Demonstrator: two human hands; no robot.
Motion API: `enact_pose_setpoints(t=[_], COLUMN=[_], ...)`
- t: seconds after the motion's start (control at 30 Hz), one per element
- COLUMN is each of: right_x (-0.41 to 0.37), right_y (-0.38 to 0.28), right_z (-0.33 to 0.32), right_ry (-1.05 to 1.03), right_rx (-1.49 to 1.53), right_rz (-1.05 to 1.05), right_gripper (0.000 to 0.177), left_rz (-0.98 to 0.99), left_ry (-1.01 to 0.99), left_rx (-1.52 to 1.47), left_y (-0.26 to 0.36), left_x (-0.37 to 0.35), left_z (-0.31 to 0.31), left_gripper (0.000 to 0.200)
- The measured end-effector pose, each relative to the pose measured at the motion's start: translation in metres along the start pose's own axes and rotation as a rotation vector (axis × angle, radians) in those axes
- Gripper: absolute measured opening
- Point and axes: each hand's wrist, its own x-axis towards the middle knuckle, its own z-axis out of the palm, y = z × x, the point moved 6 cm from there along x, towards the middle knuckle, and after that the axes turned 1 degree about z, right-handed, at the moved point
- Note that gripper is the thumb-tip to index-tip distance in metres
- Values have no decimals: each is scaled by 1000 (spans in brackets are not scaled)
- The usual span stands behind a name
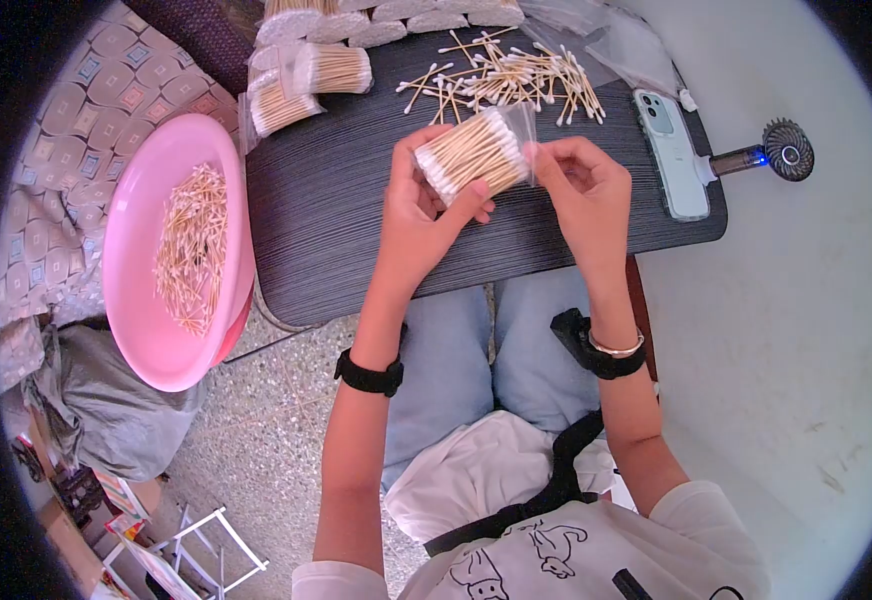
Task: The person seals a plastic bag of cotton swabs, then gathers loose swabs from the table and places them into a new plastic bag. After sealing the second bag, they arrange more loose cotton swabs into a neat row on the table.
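A clear bag of cotton swabs [471, 152] is held up over the dark table, tilted, its swabs lying side by side. My left hand [431, 190] wraps round the bag, thumb across the front and fingers behind. At the bag's right end, my right hand [578, 180] pinches the loose plastic edge between thumb and fingertips. Just beyond the bag lies a loose heap of cotton swabs [526, 75], spread in many directions.
Filled swab bags [334, 68] are stacked at the table's back left. A pink basin [121, 300] with loose swabs stands at the left. A phone [671, 150] and small fan [788, 150] are at the right, near empty plastic bags [636, 55]. The dark table [326, 220] has rounded corners.
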Motion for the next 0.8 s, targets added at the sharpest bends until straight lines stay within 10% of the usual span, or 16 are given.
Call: enact_pose_setpoints(t=[0.4, 0.8], right_x=[-13, 3], right_y=[-12, -18], right_z=[9, 7], right_ry=[-62, -215], right_rx=[-31, 240], right_rz=[-253, -35], right_gripper=[16, 27], left_rz=[-1, 4], left_ry=[20, -19], left_rx=[-33, -14], left_y=[1, 1], left_x=[1, -1], left_z=[-1, -2], left_gripper=[50, 52])
